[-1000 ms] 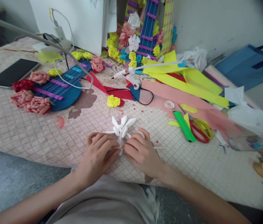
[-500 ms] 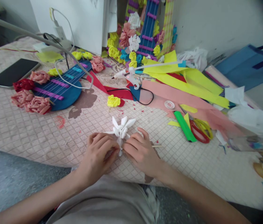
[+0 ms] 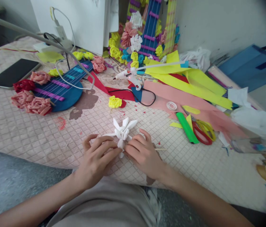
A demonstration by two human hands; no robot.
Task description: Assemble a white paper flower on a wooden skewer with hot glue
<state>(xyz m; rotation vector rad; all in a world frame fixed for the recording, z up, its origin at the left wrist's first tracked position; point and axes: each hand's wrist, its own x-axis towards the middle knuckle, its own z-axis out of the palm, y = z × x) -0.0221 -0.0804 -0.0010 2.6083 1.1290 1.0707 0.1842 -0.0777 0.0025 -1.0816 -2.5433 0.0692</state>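
The white paper flower (image 3: 122, 130), its pointed, folded petals fanning upward, sits just in front of the yellow paper rose (image 3: 114, 102); the left hand (image 3: 95, 160) and right hand (image 3: 142, 154) pinch its base from either side, fingers closed

Glue gun (image 3: 129, 76), scissors (image 3: 202, 131), phone (image 3: 13, 73), yellow paper rose (image 3: 115, 102).

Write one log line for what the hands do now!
left hand: pinching white paper flower | right hand: pinching flower base, thin stick beside
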